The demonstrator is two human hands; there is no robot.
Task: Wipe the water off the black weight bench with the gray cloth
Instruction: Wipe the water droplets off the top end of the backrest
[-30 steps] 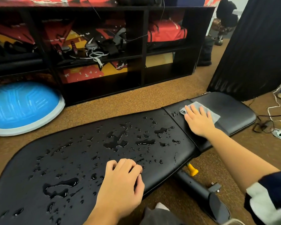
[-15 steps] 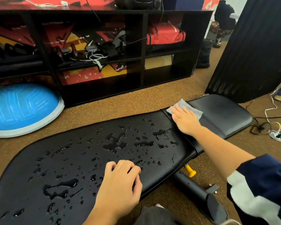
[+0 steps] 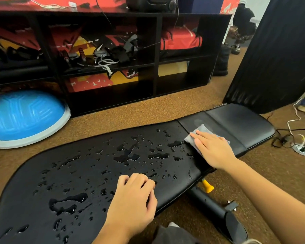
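The black weight bench (image 3: 95, 173) lies low across the floor, its long pad dotted with water drops and puddles (image 3: 127, 155). The shorter seat pad (image 3: 245, 124) at the right looks nearly dry. My right hand (image 3: 213, 148) presses the gray cloth (image 3: 199, 132) flat with straight fingers at the gap between the two pads. My left hand (image 3: 134, 199) rests on the near edge of the long pad, its fingers curled onto the wet surface and holding nothing.
A blue balance dome (image 3: 23, 117) sits on the brown carpet at the left. A black shelf unit (image 3: 155, 55) with gear stands behind the bench. A black curtain (image 3: 275, 55) hangs at the right, cables and a floor socket (image 3: 301, 148) beside it. The bench's leg and yellow knob (image 3: 208, 187) stick out near me.
My right hand slid the cloth left off the seat pad toward the gap, then drew it a little nearer. The left hand stayed in place.
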